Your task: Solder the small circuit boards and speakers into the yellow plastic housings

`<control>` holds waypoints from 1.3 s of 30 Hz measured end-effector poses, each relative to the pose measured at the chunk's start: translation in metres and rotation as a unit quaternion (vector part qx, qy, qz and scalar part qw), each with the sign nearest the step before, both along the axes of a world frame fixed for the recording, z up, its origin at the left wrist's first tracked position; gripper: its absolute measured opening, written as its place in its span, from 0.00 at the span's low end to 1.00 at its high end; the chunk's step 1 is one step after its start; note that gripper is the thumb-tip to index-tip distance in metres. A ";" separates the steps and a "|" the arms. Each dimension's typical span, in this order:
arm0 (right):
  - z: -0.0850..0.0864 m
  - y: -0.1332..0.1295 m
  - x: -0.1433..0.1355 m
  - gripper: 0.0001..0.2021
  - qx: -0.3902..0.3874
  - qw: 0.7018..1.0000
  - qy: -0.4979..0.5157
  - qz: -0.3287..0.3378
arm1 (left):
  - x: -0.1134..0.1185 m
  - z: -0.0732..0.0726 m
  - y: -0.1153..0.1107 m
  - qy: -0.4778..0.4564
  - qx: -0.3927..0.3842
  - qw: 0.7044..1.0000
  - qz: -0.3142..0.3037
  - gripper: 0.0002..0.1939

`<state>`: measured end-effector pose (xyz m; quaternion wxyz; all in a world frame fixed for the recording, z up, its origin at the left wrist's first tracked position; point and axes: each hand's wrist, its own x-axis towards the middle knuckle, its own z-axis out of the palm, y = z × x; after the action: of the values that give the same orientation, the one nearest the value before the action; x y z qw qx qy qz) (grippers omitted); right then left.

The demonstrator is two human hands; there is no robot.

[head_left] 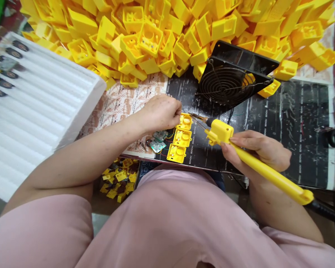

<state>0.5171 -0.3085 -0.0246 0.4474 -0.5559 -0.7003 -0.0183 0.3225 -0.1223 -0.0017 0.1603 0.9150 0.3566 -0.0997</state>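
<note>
In my right hand (pixel 258 149) is a yellow soldering iron (pixel 248 156), its tip pointing left toward the farthest of three yellow plastic housings (pixel 182 138) set in a row on the bench. My left hand (pixel 163 113) is closed above the left edge of that farthest housing; its fingertips are pinched, and whatever they hold is hidden. Small green circuit boards (pixel 158 142) with thin coloured wires lie left of the row, below my left wrist. The wires run to the housings.
A large heap of yellow housings (pixel 150 37) covers the back of the bench. A black fan (pixel 226 83) with a wire guard stands before it. White ridged foam (pixel 50 100) holding round parts is at left. More yellow pieces (pixel 120 178) sit below the bench edge.
</note>
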 end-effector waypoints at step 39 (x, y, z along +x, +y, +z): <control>-0.017 -0.038 0.007 0.19 0.094 0.974 0.110 -0.173 | -0.013 -0.009 0.088 -0.115 0.251 0.957 0.089 0.49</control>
<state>0.5241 -0.3468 -0.0414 0.5620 -0.6227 -0.5351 -0.1005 0.3092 -0.0344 -0.0108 -0.0260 0.8955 0.4295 0.1140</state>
